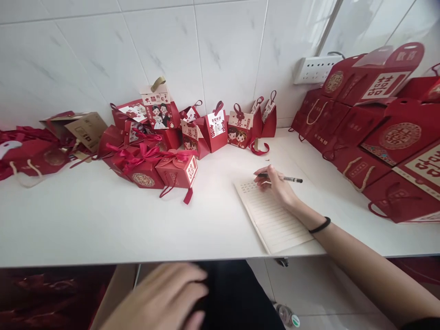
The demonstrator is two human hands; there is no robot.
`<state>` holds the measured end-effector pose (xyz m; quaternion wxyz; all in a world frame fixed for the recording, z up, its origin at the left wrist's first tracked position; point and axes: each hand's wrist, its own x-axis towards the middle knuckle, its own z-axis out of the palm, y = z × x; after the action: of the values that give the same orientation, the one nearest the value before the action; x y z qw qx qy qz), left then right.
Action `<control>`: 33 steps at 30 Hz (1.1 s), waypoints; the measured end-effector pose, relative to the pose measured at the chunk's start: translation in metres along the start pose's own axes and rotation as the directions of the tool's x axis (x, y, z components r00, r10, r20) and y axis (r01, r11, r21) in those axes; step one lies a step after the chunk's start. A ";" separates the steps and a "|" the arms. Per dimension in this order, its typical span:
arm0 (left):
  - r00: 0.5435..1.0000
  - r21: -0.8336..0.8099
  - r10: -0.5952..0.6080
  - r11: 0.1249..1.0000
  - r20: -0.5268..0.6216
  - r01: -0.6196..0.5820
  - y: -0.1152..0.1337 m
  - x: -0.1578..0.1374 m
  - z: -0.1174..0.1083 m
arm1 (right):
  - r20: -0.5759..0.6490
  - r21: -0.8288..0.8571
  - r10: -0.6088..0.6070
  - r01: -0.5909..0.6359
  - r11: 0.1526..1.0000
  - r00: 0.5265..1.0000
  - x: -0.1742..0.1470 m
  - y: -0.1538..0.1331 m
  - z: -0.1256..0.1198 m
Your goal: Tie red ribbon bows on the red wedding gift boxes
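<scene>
My right hand (280,185) is closed around a black pen (292,179). It rests on a lined notepad (282,224) with several written characters along its top rows. The pen tip is hidden behind my fingers. Below the table edge, over my dark-clothed lap, my left hand (168,298) is slightly blurred, its fingers loosely bent and apart. I see nothing held in it. The notepad lies at an angle on the white table (213,220), close to the front edge.
Red gift boxes with ribbons (144,172) cluster left of centre, and small handled boxes (217,130) line the tiled wall. Larger red boxes (392,137) are stacked at right beside a white power strip (314,68). A loose red ribbon (259,149) lies behind the notepad. A bottle (288,316) is on the floor.
</scene>
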<state>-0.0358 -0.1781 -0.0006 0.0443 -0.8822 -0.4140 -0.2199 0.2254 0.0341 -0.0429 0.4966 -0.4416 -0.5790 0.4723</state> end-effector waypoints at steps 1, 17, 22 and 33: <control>0.996 -0.060 0.072 0.996 0.053 -0.069 0.004 0.025 0.015 | -0.009 -0.017 0.023 -0.023 1.000 1.000 -0.001 0.005 0.001; 0.962 0.028 0.272 0.962 -0.019 -0.271 0.020 0.113 0.135 | -0.091 -0.313 0.097 -0.121 0.942 0.991 0.002 0.004 0.007; 0.966 0.036 0.231 0.973 -0.113 -0.229 0.024 0.111 0.146 | -0.069 -0.372 0.093 -0.112 0.921 0.993 0.000 0.000 0.008; 0.964 0.046 0.230 0.973 -0.130 -0.226 0.026 0.110 0.147 | -0.037 -0.402 0.110 -0.115 0.908 0.993 -0.001 0.001 0.009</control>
<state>0.0964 -0.0785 -0.0832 0.1108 -0.9063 -0.3093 -0.2659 0.2169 0.0321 -0.0449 0.3708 -0.5701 -0.6342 0.3678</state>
